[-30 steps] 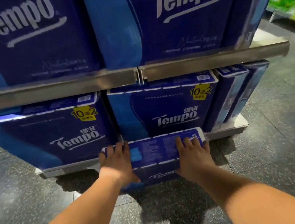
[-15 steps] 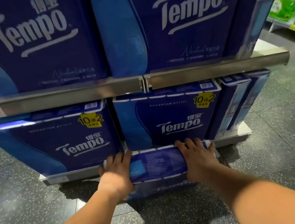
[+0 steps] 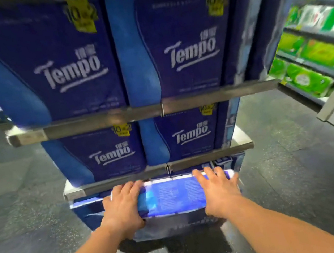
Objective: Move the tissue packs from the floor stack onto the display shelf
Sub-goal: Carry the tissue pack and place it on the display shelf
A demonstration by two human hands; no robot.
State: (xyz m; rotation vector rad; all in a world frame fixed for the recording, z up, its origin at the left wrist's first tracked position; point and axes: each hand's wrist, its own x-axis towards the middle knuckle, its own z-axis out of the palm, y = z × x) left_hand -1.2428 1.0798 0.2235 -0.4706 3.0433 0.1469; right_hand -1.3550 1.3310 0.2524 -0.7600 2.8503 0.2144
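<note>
A dark blue Tempo tissue pack (image 3: 173,198) hangs in front of the display shelf, its top face lit bright blue. My left hand (image 3: 123,208) grips its left end and my right hand (image 3: 217,190) grips its right end, fingers spread over the top. The pack's far edge sits just below the lower metal shelf rail (image 3: 210,156). Behind it, low down, another blue pack (image 3: 90,213) shows on the bottom level. Tempo packs (image 3: 108,153) fill the middle level and larger ones (image 3: 58,62) the level above. The image is blurred.
The upper shelf rail (image 3: 103,120) juts out above my hands. To the right stands a grey aisle rack (image 3: 333,98) with green packs (image 3: 306,78). Dark speckled floor (image 3: 36,236) lies to both sides and under my arms.
The view has swung upward and pulled back, showing more shelf levels. The pack in my two hands has risen from the floor to just under the lower shelf rail.
</note>
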